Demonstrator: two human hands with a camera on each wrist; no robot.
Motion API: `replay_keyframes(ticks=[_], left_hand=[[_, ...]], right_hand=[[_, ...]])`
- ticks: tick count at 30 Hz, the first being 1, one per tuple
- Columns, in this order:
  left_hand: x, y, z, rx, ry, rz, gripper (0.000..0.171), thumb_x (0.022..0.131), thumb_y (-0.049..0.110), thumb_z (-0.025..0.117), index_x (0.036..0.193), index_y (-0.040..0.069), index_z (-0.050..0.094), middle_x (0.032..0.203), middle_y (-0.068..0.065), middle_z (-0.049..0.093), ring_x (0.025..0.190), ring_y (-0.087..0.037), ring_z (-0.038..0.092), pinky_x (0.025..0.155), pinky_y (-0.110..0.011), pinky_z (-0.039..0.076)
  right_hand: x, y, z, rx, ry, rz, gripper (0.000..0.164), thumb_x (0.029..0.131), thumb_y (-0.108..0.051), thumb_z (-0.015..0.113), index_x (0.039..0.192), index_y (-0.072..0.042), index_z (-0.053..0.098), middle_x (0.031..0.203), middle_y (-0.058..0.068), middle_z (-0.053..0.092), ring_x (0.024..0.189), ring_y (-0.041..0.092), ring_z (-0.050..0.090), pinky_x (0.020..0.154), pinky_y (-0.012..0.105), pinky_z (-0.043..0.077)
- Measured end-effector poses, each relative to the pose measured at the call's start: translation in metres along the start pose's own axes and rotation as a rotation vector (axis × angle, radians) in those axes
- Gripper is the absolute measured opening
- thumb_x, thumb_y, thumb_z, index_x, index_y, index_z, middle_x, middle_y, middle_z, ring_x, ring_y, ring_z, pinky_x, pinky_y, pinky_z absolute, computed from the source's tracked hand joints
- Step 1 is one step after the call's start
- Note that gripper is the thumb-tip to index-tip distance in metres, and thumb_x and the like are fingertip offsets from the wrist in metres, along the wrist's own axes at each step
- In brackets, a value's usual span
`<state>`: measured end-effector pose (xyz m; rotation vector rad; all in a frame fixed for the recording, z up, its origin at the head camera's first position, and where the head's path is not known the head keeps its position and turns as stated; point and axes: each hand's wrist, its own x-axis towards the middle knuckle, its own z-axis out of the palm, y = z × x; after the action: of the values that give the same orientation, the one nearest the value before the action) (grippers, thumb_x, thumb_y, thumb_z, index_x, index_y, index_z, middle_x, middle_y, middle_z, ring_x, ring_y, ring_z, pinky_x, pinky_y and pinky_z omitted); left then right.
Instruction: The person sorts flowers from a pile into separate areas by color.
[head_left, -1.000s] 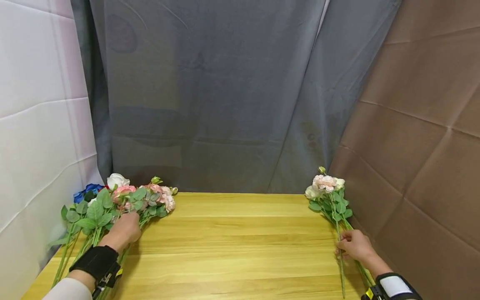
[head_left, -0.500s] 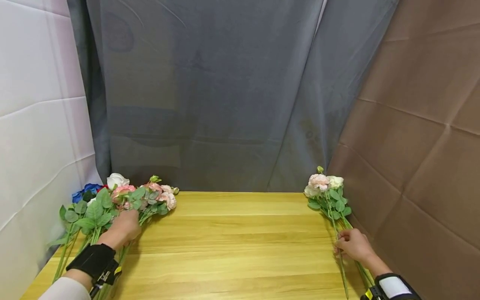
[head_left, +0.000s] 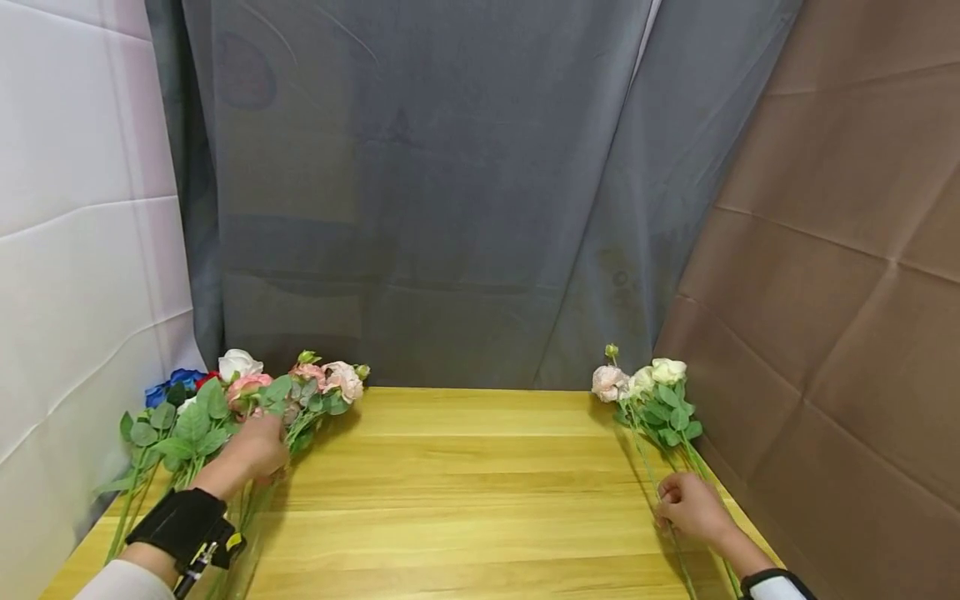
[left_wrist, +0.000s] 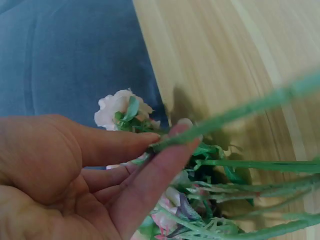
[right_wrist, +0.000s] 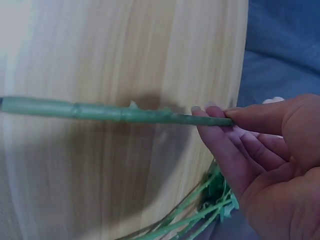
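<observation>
A heap of artificial flowers [head_left: 225, 408] with pink, white, blue and red blooms lies at the table's left end. My left hand [head_left: 255, 450] pinches one green stem [left_wrist: 235, 112] between thumb and fingers, its pink bloom [head_left: 341, 379] raised off the heap. At the right end lies a smaller bunch [head_left: 663, 408] of white and pink flowers. My right hand [head_left: 686, 507] pinches a green stem [right_wrist: 115, 113] between thumb and fingers, holding it just above the wood; its pink bloom [head_left: 606, 382] leans left of the bunch.
The wooden table [head_left: 465, 492] stretches between the two hands. A grey curtain [head_left: 420, 192] hangs behind it, a white wall [head_left: 67, 250] stands on the left and a brown cloth [head_left: 840, 275] on the right.
My right hand has lifted its stem, swinging the pink bloom left and away from the bunch. My left hand has raised its stem, and the pink bloom has shifted right and up.
</observation>
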<state>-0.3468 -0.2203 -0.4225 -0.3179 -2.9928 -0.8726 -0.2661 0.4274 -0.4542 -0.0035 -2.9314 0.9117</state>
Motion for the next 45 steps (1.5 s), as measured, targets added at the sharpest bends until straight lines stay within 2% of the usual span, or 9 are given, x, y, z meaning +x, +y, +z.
replay_keyframes(ticks=[4,6,12,19,23,29,35,41,45], left_hand=[[-0.001,0.004,0.001,-0.109,0.009,0.013,0.033,0.073,-0.011,0.056,0.056,0.014,0.041,0.052,-0.004,0.052,0.043,-0.014,0.056,0.045,-0.027,0.043],[-0.002,0.007,0.001,-0.153,0.015,0.007,0.032,0.073,-0.011,0.055,0.059,0.013,0.039,0.057,-0.008,0.056,0.044,-0.017,0.061,0.045,-0.028,0.048],[-0.003,0.014,0.002,-0.232,0.003,-0.02,0.033,0.08,-0.01,0.057,0.066,0.011,0.036,0.066,-0.011,0.049,0.053,-0.018,0.067,0.049,-0.03,0.054],[-0.003,0.022,0.002,-0.355,-0.02,0.01,0.035,0.089,-0.008,0.062,0.072,0.008,0.036,0.067,-0.002,0.036,0.063,-0.024,0.07,0.056,-0.036,0.059],[-0.002,0.027,0.005,-0.474,-0.045,0.029,0.037,0.09,-0.009,0.059,0.07,0.009,0.034,0.062,0.002,0.03,0.071,-0.029,0.074,0.061,-0.039,0.062],[0.001,0.038,0.006,-0.494,-0.04,0.037,0.041,0.093,-0.006,0.06,0.069,0.011,0.033,0.062,0.002,0.028,0.075,-0.03,0.075,0.059,-0.036,0.06],[0.003,0.049,0.009,-0.511,-0.008,0.054,0.034,0.095,-0.006,0.062,0.074,0.007,0.037,0.067,-0.002,0.034,0.077,-0.032,0.076,0.06,-0.035,0.061],[0.006,0.059,0.015,-0.551,0.012,0.076,0.014,0.095,-0.007,0.062,0.094,-0.006,0.048,0.078,-0.008,0.043,0.077,-0.03,0.075,0.062,-0.037,0.062],[0.009,0.066,0.019,-0.602,0.002,0.081,0.015,0.097,-0.008,0.06,0.107,-0.013,0.05,0.086,-0.013,0.047,0.078,-0.029,0.074,0.065,-0.038,0.063]], right_hand=[[-0.003,-0.008,0.007,0.033,-0.037,-0.021,0.014,0.085,0.008,0.061,0.079,-0.002,0.055,0.059,0.008,0.059,0.054,0.023,0.062,0.045,0.024,0.039],[-0.004,-0.011,0.011,0.033,-0.051,-0.036,0.013,0.083,0.01,0.061,0.08,-0.001,0.055,0.059,0.007,0.058,0.054,0.023,0.063,0.045,0.023,0.039],[-0.005,-0.017,0.023,-0.027,-0.1,-0.064,0.015,0.08,0.011,0.063,0.081,-0.002,0.057,0.06,0.005,0.058,0.053,0.021,0.06,0.051,0.027,0.041],[-0.001,-0.028,0.03,-0.081,-0.137,-0.099,0.016,0.081,0.006,0.07,0.082,-0.004,0.058,0.069,0.002,0.052,0.061,0.016,0.046,0.055,0.027,0.038],[0.0,-0.032,0.032,-0.082,-0.176,-0.103,0.016,0.083,0.002,0.074,0.086,-0.004,0.059,0.076,0.003,0.054,0.068,0.019,0.048,0.058,0.03,0.039],[0.002,-0.04,0.03,-0.083,-0.22,-0.072,0.021,0.087,-0.009,0.077,0.101,-0.001,0.063,0.086,0.005,0.063,0.077,0.021,0.059,0.063,0.038,0.049],[0.004,-0.053,0.02,-0.158,-0.171,0.01,0.027,0.092,-0.015,0.075,0.113,-0.002,0.064,0.095,0.007,0.067,0.086,0.024,0.064,0.07,0.045,0.054],[0.007,-0.067,0.017,-0.203,-0.135,0.007,0.027,0.092,-0.015,0.074,0.115,-0.004,0.065,0.097,0.007,0.067,0.086,0.024,0.065,0.071,0.046,0.054],[0.005,-0.083,0.022,-0.129,-0.145,-0.023,0.027,0.094,-0.017,0.073,0.116,-0.003,0.065,0.097,0.006,0.067,0.084,0.021,0.065,0.069,0.043,0.055]])
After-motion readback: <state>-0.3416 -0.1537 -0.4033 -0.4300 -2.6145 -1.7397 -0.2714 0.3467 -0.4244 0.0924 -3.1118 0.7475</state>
